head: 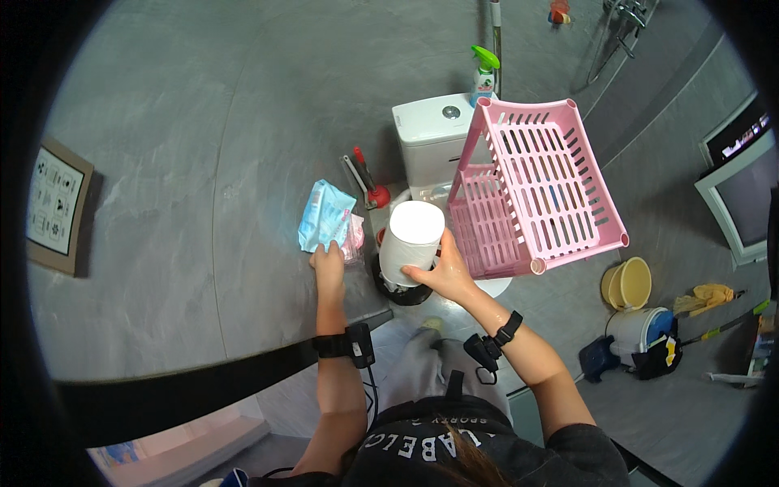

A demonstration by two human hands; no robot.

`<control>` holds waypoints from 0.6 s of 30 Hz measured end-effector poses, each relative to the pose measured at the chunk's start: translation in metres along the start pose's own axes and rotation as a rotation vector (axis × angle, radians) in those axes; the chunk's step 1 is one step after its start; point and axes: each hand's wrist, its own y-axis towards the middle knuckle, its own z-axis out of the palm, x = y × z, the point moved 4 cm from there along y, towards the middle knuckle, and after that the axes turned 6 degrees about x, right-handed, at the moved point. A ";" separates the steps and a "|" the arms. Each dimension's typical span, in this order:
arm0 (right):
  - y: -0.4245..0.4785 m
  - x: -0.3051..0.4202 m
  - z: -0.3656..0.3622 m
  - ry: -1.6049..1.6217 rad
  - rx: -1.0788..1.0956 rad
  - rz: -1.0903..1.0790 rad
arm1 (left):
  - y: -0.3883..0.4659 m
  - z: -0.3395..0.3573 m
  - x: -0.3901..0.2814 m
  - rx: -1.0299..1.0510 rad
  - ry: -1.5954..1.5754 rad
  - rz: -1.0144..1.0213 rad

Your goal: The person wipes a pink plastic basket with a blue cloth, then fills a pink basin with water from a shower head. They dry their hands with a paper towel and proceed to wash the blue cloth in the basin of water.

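My left hand [329, 262] grips the lower edge of a light blue soft plastic pack [327, 214]. Beside and partly behind that pack is a pink clear-wrapped packet [354, 238]; whether the same hand holds it I cannot tell. A tall white container [414, 243] with rounded corners and a bright white end is in my right hand [447, 273], thumb on the near side and fingers mostly hidden behind it. Below the container stands a waste bin with a black liner [406, 297], largely covered from view. A pink slatted plastic rack [548, 182] with two tiers stands right of my right hand.
Behind the rack is a white toilet cistern [432, 125], bearing a spray bottle with a green trigger [484, 73]. A red plunger [378, 196] leans near the wall. Yellow buckets [628, 283] and a white bucket [636, 332] sit at the right. A framed sign [58, 207] hangs left.
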 end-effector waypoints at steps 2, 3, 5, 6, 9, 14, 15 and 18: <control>-0.006 0.005 -0.007 -0.012 0.037 0.023 | -0.020 0.005 -0.004 -0.008 -0.328 -0.131; -0.009 0.006 -0.009 -0.027 0.049 0.021 | -0.028 0.006 -0.011 0.042 -0.407 -0.145; -0.013 0.006 -0.013 -0.052 0.073 0.017 | -0.040 0.008 -0.024 0.140 -0.561 -0.170; -0.015 0.009 -0.015 -0.059 0.086 0.010 | -0.044 0.008 -0.031 0.161 -0.614 -0.156; -0.017 0.017 -0.022 -0.072 0.123 -0.011 | -0.047 0.008 -0.040 0.194 -0.747 -0.117; -0.015 0.018 -0.026 -0.100 0.162 -0.032 | -0.039 0.013 -0.024 0.128 -0.726 -0.156; -0.014 0.018 -0.027 -0.109 0.161 -0.046 | -0.038 0.015 -0.025 0.143 -0.723 -0.174; -0.014 0.017 -0.030 -0.118 0.158 -0.084 | -0.039 0.015 -0.026 0.181 -0.693 -0.224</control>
